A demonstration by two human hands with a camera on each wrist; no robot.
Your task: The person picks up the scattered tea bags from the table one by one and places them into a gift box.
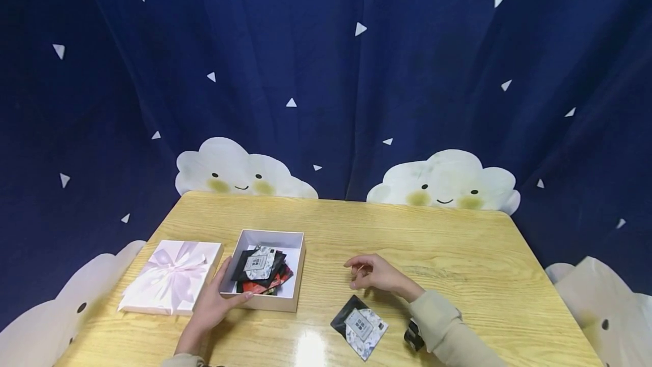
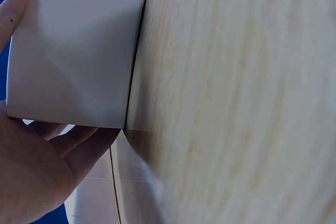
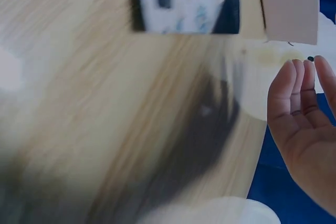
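My left hand point(image 1: 210, 303) holds the near left corner of an open pale pink box point(image 1: 277, 303). Its thumb lies over the front rim, while the fingers run along the left side, as the left wrist view shows against the box wall point(image 2: 79, 51). Inside lie several flat sachets, black, red and patterned white, with a grey-white one point(image 1: 258, 263) on top. Another black-and-white sachet point(image 1: 359, 327) lies flat on the table to the right of the box. Above the table beyond that sachet, my right hand point(image 1: 376, 272) hovers with loosely bent fingers, holding nothing.
A white-pink lid point(image 1: 204, 254) with a large ribbon bow point(image 1: 175, 271) lies left of the box. Everything stands on a light wooden table point(image 1: 407, 237). Behind it hangs a dark blue curtain point(image 1: 326, 61) printed with clouds and triangles.
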